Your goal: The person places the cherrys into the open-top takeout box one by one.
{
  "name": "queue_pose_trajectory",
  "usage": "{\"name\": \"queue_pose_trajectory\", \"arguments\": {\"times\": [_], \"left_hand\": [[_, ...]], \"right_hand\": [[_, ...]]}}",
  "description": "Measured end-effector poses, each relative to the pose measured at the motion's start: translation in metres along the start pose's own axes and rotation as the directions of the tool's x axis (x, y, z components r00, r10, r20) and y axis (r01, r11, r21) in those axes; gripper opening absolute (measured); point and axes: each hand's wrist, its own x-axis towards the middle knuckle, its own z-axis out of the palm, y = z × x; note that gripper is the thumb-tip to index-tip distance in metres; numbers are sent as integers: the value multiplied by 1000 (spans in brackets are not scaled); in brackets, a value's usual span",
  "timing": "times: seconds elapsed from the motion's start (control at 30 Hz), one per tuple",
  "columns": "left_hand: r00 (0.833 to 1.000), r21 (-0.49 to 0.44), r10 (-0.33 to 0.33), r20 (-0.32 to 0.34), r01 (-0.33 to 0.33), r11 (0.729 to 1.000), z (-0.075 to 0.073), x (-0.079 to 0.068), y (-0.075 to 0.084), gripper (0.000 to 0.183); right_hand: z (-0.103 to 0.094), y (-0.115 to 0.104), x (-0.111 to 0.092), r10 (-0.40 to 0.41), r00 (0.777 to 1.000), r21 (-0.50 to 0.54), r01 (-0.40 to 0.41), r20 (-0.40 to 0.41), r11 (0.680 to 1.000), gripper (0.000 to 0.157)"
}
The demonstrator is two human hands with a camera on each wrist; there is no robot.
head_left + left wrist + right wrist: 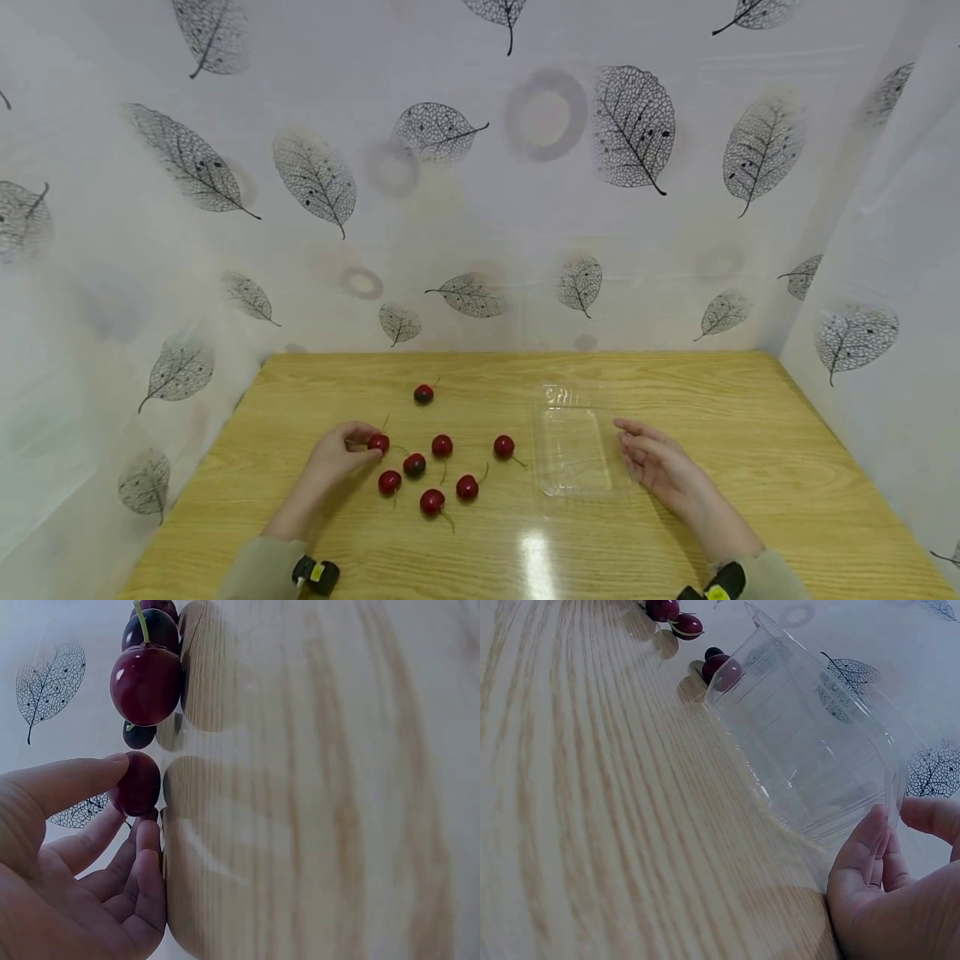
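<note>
My left hand [339, 454] pinches a dark red cherry [378, 443] at the left end of a loose group. In the left wrist view the thumb presses one side of that cherry [136, 784], right at the tabletop, and the fingers curl below it. To the right stands a clear plastic container [576, 450], its inside see-through. The right hand [667, 471] is at the container's right edge. Seen from the right wrist, thumb and finger of the hand [900, 877] grip the rim of the container [802, 750] from both sides.
Several stemmed cherries lie between the hands, one [423, 394] farther back and one [504, 447] nearest the container. All rest on a glossy wood-grain table [675, 383]. A pale leaf-printed sheet [510, 217] hangs behind and at both sides.
</note>
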Motion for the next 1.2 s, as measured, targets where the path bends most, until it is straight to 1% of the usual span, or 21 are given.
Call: {"name": "queue_pose_trajectory", "arguments": {"times": [0.2, 0.4, 0.83, 0.97, 1.2], "left_hand": [[1000, -14, -7, -11, 7, 1000, 0, 2, -1, 32], [1000, -21, -11, -19, 10, 1000, 1, 5, 1, 33], [1000, -63, -15, -12, 15, 998, 1, 6, 17, 32], [1000, -79, 5, -10, -6, 997, 1, 7, 22, 34], [998, -63, 58, -11, -58, 996, 3, 11, 33, 33]], "right_hand": [[-2, 0, 0, -9, 1000, 11, 9, 22, 1000, 38], [-1, 0, 0, -8, 1000, 12, 7, 17, 1000, 38], [0, 0, 0, 4, 1000, 9, -4, 11, 1000, 37], [0, 0, 1, 6, 1000, 19, -6, 17, 1000, 36], [1, 0, 0, 10, 1000, -4, -9, 3, 1000, 35]]}}
